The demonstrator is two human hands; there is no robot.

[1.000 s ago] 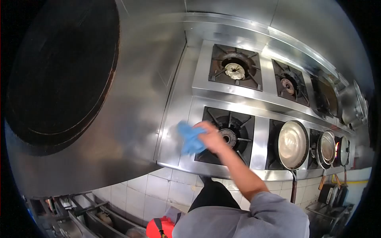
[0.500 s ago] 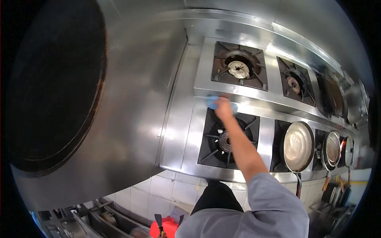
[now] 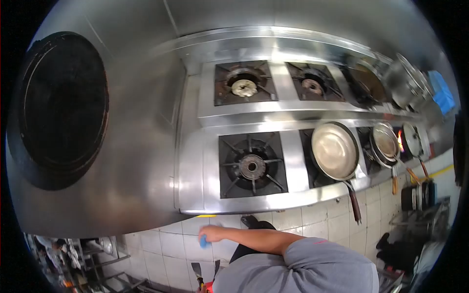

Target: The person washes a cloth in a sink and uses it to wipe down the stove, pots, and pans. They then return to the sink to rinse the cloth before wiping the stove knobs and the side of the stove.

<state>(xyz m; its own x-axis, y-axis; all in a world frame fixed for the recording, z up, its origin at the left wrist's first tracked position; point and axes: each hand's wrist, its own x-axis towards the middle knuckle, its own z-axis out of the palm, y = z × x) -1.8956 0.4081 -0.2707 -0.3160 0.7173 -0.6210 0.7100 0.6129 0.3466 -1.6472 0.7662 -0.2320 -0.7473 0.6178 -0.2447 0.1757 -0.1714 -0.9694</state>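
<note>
My right hand (image 3: 211, 234) is closed around a blue cloth (image 3: 203, 241), held over the tiled floor in front of the stove (image 3: 234, 204). At the bottom edge, only a sliver of my left hand (image 3: 202, 289) shows. It appears to grip a scraper (image 3: 197, 269) with a dark flat blade and a yellow-black handle. Beside it are a second dark blade (image 3: 217, 266) and part of a red object (image 3: 209, 286). The nearest burner (image 3: 252, 167) has a black grate with no pan on it.
A large round black pan (image 3: 63, 102) lies on the steel surface at left. Pans stand on the front burners, including a wide frying pan (image 3: 334, 150); a flame (image 3: 400, 140) burns farther right. Pots (image 3: 403, 80) stand behind. Metal racks (image 3: 105, 263) are at lower left.
My right hand has drawn back with the blue cloth from the steel strip between the front and back burners to below the stove's front edge. The view has shifted too.
</note>
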